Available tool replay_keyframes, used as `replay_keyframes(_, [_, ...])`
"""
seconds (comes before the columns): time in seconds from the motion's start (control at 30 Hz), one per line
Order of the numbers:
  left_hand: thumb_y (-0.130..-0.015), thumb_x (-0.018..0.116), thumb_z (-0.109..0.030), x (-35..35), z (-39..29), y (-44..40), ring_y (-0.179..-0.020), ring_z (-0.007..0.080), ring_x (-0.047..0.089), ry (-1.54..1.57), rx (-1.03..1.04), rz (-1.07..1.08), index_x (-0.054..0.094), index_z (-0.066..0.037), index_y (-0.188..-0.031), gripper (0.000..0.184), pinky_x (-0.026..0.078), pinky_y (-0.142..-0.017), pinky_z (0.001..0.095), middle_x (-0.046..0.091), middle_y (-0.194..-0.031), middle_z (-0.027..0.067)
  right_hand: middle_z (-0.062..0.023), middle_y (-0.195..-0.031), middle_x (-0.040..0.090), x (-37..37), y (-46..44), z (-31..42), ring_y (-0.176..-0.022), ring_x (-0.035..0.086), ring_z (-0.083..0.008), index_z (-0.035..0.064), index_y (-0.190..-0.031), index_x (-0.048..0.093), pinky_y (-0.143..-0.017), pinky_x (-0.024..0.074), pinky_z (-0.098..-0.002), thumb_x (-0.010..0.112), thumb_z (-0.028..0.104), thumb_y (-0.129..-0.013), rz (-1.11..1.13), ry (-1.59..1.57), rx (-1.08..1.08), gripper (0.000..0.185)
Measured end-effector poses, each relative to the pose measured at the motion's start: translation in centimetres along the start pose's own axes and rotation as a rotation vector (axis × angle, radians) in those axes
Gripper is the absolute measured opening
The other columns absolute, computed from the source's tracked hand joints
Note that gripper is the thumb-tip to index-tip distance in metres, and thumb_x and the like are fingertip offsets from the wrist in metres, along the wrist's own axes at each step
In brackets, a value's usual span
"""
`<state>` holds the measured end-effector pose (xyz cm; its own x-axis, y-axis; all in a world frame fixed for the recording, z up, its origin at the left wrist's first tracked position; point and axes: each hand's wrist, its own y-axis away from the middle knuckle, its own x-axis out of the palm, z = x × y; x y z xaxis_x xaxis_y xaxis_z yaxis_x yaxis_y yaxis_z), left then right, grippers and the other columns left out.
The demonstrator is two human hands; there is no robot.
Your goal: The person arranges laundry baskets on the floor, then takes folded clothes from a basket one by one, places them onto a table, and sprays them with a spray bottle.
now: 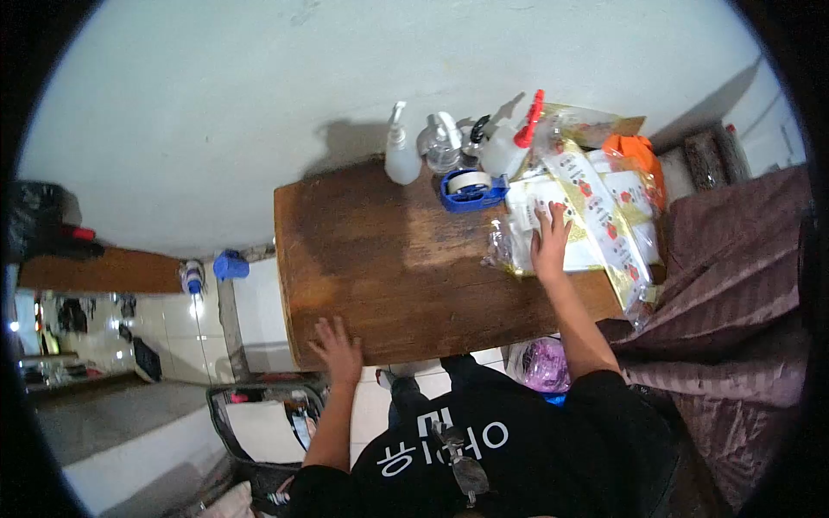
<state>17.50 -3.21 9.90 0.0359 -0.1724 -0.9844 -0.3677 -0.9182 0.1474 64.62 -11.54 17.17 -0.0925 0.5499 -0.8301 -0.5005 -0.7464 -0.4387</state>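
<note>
My left hand (pixel 338 352) rests with fingers spread on the front left corner of the brown wooden table (pixel 371 276). Farther right, my right hand (pixel 551 239) lies open on a pile of flat white packages (pixel 527 203) in clear plastic, printed with red and gold patterns. A long printed package (pixel 604 220) lies slantwise across the pile, just right of that hand. Behind and left of the pile sits a blue tape dispenser (pixel 471 191) with a roll of pale tape. Neither hand grips anything.
Along the wall stand a white pump bottle (pixel 402 155), a clear pump bottle (pixel 444 147) and a red-topped spray bottle (pixel 509 148). An orange bag (pixel 637 160) touches the pile. Purple-brown cloth (pixel 734 259) hangs at right. Below left is a black basket (pixel 268 423); a purple bundle (pixel 542 363) lies under the table.
</note>
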Motion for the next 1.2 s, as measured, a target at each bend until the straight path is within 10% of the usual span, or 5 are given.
replay_keyframes(0.47, [-0.085,0.059,-0.025,4.2,-26.1,6.3,-0.083,0.0259,0.063,1.075,1.314,0.99,0.06,-0.008,-0.106,0.027,0.05,-0.071,0.0366,0.064,-0.088,0.0137,-0.0221,-0.123,0.047,6.4,3.0,6.4,-0.119,0.041,-0.0389,0.0029,-0.114,0.054,-0.1,0.0316,-0.0479,0.053,0.007,-0.079,0.26,-0.353,-0.401,0.036])
replay_keyframes(0.57, [-0.084,0.06,-0.023,-1.4,-24.1,1.2,-0.082,0.0299,0.061,0.852,0.944,1.251,0.062,-0.007,-0.096,0.02,0.049,-0.067,0.0396,0.063,-0.09,0.0135,-0.0181,-0.14,0.031,3.8,9.3,9.1,-0.132,0.027,-0.0345,0.0109,-0.131,0.043,-0.107,0.016,-0.0537,0.058,0.02,-0.079,0.588,-0.281,-0.498,0.055])
replay_keyframes(0.77, [-0.083,0.059,-0.031,-2.9,-16.3,-11.3,-0.115,0.0294,0.046,0.553,0.848,-0.082,0.052,-0.013,-0.118,0.041,0.037,-0.093,0.0478,0.05,-0.123,0.0126,-0.013,-0.147,0.021,-1.0,13.9,5.0,-0.136,0.016,-0.0313,0.0176,-0.137,0.036,-0.108,0.0066,-0.0563,0.056,0.034,-0.082,0.754,0.006,-0.335,0.061])
replay_keyframes(0.9, [-0.088,0.046,-0.043,-2.5,-8.8,-18.7,-0.136,0.0266,0.018,-0.026,0.402,-0.142,0.029,-0.019,-0.139,0.06,0.012,-0.106,0.056,0.022,-0.147,0.0097,-0.014,-0.147,0.02,-4.2,16.7,1.5,-0.136,0.016,-0.0321,0.0156,-0.137,0.036,-0.108,0.0066,-0.0553,0.057,0.03,-0.081,0.799,0.184,-0.059,0.062])
replay_keyframes(1.2, [-0.092,0.039,-0.041,-1.6,6.0,-23.0,-0.136,0.0338,0.014,-0.072,-0.589,-0.482,0.03,-0.013,-0.138,0.055,0.007,-0.102,0.065,0.019,-0.146,0.017,-0.0215,-0.131,0.043,-9.5,20.2,-7.5,-0.126,0.034,-0.0371,-0.0016,-0.113,0.052,-0.105,0.0187,-0.0514,0.054,0.013,-0.084,0.325,0.491,0.207,0.032])
